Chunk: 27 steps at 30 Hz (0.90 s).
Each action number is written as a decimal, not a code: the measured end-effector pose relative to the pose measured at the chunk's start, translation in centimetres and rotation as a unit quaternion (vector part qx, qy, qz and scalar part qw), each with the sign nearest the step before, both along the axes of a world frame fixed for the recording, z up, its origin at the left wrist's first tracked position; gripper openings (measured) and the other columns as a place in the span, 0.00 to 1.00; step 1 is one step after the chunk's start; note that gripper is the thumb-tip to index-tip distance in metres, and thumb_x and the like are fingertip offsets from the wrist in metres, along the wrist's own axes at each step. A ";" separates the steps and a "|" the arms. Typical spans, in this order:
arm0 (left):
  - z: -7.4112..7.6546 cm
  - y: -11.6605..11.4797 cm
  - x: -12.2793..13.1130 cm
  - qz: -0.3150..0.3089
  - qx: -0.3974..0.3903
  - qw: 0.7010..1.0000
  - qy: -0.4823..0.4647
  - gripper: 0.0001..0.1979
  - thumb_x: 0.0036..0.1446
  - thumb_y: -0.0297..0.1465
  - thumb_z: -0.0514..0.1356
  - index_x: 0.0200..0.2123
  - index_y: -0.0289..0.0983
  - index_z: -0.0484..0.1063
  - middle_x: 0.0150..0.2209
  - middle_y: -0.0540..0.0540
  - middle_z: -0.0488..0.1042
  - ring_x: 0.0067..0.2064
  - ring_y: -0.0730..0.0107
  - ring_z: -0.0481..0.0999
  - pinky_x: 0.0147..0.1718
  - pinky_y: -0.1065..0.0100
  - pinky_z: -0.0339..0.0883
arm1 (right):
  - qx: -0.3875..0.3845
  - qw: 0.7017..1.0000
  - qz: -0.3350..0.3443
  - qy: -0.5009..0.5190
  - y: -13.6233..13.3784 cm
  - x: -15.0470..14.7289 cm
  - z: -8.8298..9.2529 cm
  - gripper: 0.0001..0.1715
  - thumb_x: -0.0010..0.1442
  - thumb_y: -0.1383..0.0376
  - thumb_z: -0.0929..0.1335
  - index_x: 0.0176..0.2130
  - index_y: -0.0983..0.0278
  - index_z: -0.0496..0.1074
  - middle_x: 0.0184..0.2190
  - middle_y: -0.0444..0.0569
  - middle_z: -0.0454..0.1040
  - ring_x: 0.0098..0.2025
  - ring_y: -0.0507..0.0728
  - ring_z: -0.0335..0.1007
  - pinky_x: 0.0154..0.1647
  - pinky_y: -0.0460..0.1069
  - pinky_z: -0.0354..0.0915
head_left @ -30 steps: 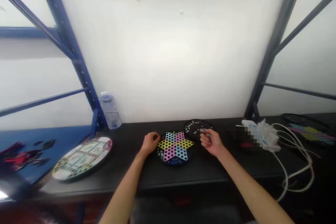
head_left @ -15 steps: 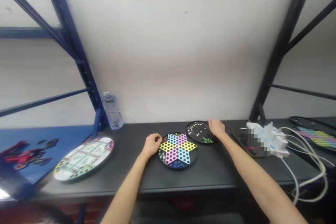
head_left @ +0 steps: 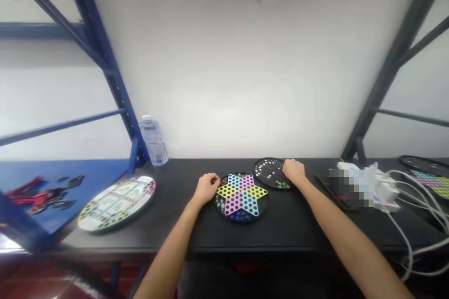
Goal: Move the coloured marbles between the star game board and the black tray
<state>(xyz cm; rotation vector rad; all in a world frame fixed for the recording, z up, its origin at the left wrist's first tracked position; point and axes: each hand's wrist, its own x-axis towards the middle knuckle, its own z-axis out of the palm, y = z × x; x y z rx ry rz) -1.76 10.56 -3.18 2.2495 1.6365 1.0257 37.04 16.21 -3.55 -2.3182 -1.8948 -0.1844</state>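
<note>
Resting, left fingers [head_left: 214,180] — Chinese checkers board [head_left: 241,195] (rim)

We showed a round black star board [head_left: 241,197], lying flat on a dark table top [head_left: 301,224], its six-pointed star coloured in yellow, pale blue and pink and pierced with rows of holes. Dark marbles [head_left: 240,216] sat at its near edge. Just behind and to the right lay a round black board [head_left: 269,171], also flat, with white spots and green marbles [head_left: 283,185] on it.
</note>
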 end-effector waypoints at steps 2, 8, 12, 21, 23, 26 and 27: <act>0.0 0.0 0.0 -0.004 0.004 1.000 0.000 0.08 0.54 0.31 0.56 0.28 0.37 0.75 0.29 0.48 0.76 0.33 0.69 0.73 0.35 0.70 0.63 | 0.023 1.000 -0.016 -0.008 0.2 -0.1 -0.3 0.19 0.62 0.68 0.59 0.43 0.72 0.75 0.41 0.68 0.74 0.45 0.65 0.72 0.46 0.54 0.63; -0.1 0.1 0.0 -0.004 0.005 1.000 0.001 0.09 0.54 0.32 0.56 0.29 0.37 0.75 0.29 0.48 0.76 0.33 0.68 0.73 0.34 0.70 0.62 | 0.066 0.998 0.003 -0.014 0.2 0.0 -1.1 0.18 0.62 0.68 0.58 0.42 0.73 0.74 0.43 0.68 0.72 0.48 0.64 0.69 0.47 0.54 0.62; 0.0 0.1 0.0 -0.006 0.010 1.000 0.002 0.09 0.54 0.32 0.56 0.28 0.37 0.75 0.29 0.48 0.76 0.33 0.68 0.73 0.35 0.69 0.62 | 0.077 0.997 0.015 -0.002 0.3 0.5 -1.4 0.19 0.63 0.64 0.58 0.44 0.72 0.73 0.45 0.67 0.70 0.50 0.65 0.64 0.47 0.54 0.61; -0.1 0.2 0.2 -0.003 0.003 1.000 0.013 0.09 0.54 0.32 0.55 0.28 0.37 0.75 0.29 0.48 0.76 0.33 0.68 0.73 0.35 0.69 0.63 | 0.073 0.994 0.078 0.017 1.5 2.9 -2.6 0.18 0.65 0.60 0.59 0.44 0.69 0.69 0.46 0.62 0.67 0.49 0.63 0.60 0.48 0.53 0.56; -0.2 0.3 0.1 -0.005 0.008 1.000 0.010 0.09 0.54 0.32 0.55 0.29 0.37 0.75 0.29 0.48 0.76 0.33 0.69 0.73 0.35 0.70 0.63 | 0.084 0.993 0.085 0.023 1.7 3.3 -3.1 0.17 0.64 0.60 0.59 0.43 0.68 0.69 0.45 0.60 0.67 0.48 0.62 0.60 0.48 0.53 0.56; -0.2 0.3 0.1 -0.006 0.007 1.000 0.009 0.09 0.54 0.32 0.55 0.28 0.37 0.75 0.29 0.48 0.76 0.32 0.68 0.73 0.35 0.70 0.63 | 0.104 0.990 0.094 0.033 1.9 3.7 -3.5 0.16 0.64 0.60 0.59 0.40 0.67 0.70 0.43 0.59 0.68 0.47 0.61 0.60 0.47 0.52 0.56; -0.2 0.3 0.1 -0.005 0.006 1.000 0.008 0.10 0.54 0.32 0.55 0.28 0.37 0.75 0.29 0.47 0.76 0.32 0.68 0.73 0.35 0.70 0.63 | 0.110 0.988 0.097 0.038 2.0 3.7 -3.6 0.16 0.64 0.59 0.60 0.39 0.67 0.70 0.42 0.58 0.68 0.47 0.61 0.60 0.47 0.52 0.56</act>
